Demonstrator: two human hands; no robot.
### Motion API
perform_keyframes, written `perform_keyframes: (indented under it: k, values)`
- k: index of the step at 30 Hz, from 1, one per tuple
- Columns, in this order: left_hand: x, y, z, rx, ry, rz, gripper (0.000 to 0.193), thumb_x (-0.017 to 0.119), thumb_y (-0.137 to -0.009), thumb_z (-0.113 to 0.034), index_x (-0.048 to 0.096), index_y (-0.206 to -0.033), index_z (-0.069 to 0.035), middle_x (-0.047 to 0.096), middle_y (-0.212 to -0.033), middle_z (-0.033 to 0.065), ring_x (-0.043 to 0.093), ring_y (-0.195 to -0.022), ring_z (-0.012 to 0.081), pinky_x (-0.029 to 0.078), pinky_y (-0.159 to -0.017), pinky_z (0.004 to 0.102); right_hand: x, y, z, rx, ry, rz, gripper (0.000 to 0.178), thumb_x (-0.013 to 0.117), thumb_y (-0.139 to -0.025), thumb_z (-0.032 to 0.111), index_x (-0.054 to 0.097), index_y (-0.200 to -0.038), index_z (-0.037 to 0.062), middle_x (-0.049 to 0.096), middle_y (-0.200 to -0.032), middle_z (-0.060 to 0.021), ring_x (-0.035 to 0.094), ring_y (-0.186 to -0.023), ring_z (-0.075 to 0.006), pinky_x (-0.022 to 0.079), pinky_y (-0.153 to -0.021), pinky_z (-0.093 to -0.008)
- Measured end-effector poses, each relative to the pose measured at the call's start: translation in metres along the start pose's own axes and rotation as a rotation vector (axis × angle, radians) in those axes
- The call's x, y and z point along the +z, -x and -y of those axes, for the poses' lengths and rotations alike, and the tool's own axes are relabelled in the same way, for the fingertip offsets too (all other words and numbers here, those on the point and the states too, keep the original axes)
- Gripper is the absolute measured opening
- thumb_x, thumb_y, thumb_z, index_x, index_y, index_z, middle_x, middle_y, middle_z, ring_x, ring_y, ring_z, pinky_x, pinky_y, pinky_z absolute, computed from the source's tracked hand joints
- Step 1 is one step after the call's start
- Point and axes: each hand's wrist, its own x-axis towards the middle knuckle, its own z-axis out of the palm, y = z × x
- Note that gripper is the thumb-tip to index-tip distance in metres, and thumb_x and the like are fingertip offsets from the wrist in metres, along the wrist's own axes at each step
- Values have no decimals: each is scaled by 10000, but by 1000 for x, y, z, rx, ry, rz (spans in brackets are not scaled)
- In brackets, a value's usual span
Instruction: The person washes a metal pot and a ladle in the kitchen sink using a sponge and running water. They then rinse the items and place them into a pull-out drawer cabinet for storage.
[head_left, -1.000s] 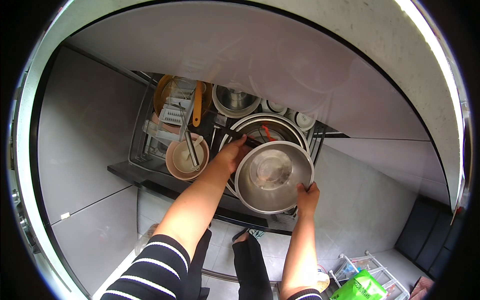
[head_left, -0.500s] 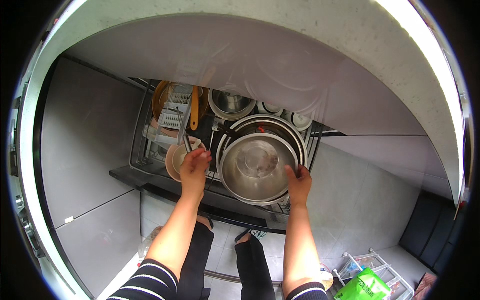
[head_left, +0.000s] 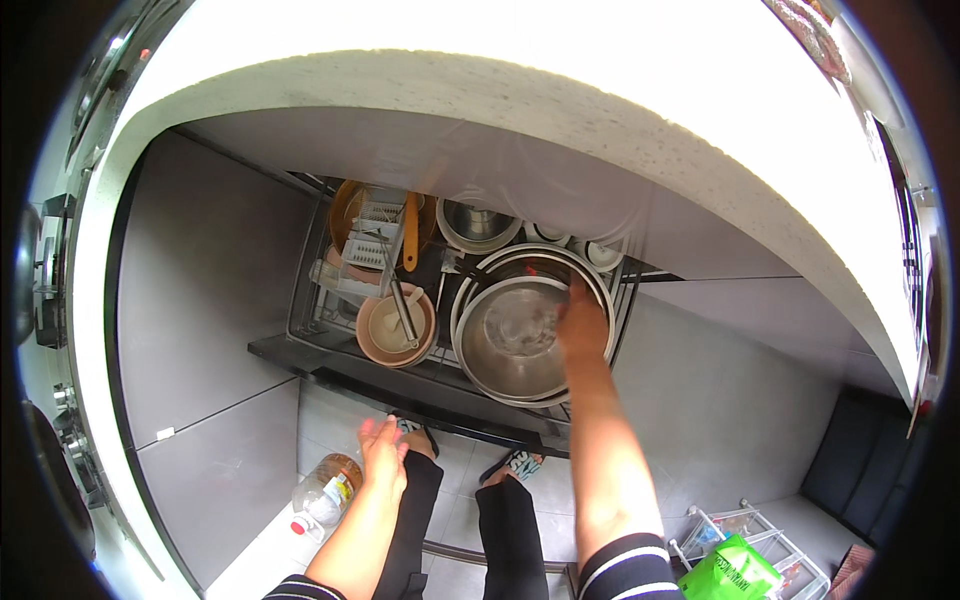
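My right hand (head_left: 583,318), blurred by motion, reaches over the right side of a shallow steel bowl (head_left: 512,375). Its fingers are too smeared to read, and I cannot tell whether they touch metal. That bowl sits in larger round steel pans (head_left: 603,285) inside the pulled-out drawer. My left hand (head_left: 383,455) hovers in front of the drawer, nothing in it, fingers loosely apart. Stacked pink bowls (head_left: 368,340) stand at the drawer's front left. A utensil with a metal handle (head_left: 404,315) and a pale spoon (head_left: 402,312) lean in them.
Behind the bowls lie a white grater (head_left: 365,250), a wooden-handled utensil (head_left: 411,235) and a steel pot (head_left: 478,222). The black drawer front (head_left: 400,395) crosses before my legs. A plastic bottle (head_left: 325,495) lies on the floor at left; a white rack (head_left: 790,545) with a green bag (head_left: 735,572) stands at lower right.
My left hand has drawn back from the pink bowls to in front of the drawer. My right hand has moved from the steel bowl's right rim farther in. The view has shifted, showing more countertop.
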Motion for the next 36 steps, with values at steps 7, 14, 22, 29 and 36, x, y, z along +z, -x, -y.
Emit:
perform_keyframes:
  k: [7,14,22,29,36]
  values:
    - [-1,-19,-5,-179,182,179,265,465,-921,-118,367,-1164,-81,494,-1001,121,585,-890,331,491,-751,471,19,-2,-48,89,173,108,261,534,-852,225,578,-1078,102,654,-906,-190,629,-860,-368,503,-759,-471]
    - [1,-7,-11,-134,300,164,235,504,-905,-130,398,-1111,-92,519,-926,98,599,-846,329,507,-723,454,34,13,-55,197,23,-13,205,551,-804,181,607,-960,60,657,-878,-203,641,-835,-375,515,-753,-476]
    - [0,-14,-8,-73,255,229,258,574,-895,-199,418,-1066,-85,525,-885,87,605,-797,288,520,-692,408,35,25,-46,275,-34,-128,249,571,-766,230,602,-895,19,645,-837,-232,626,-799,-406,501,-721,-497]
    - [1,-20,-3,-63,218,201,209,544,-918,-175,421,-1037,-55,503,-863,91,602,-775,274,543,-690,395,18,71,-50,133,-319,-283,508,642,-801,327,494,-1153,-10,593,-1064,-231,569,-998,-386,458,-844,-462]
    - [5,-19,-10,-57,210,189,225,543,-918,-149,417,-1039,-8,490,-868,107,608,-745,280,559,-682,388,13,187,-52,-113,-310,-384,446,655,-804,159,484,-1177,-17,491,-1210,-233,449,-1122,-396,348,-967,-449]
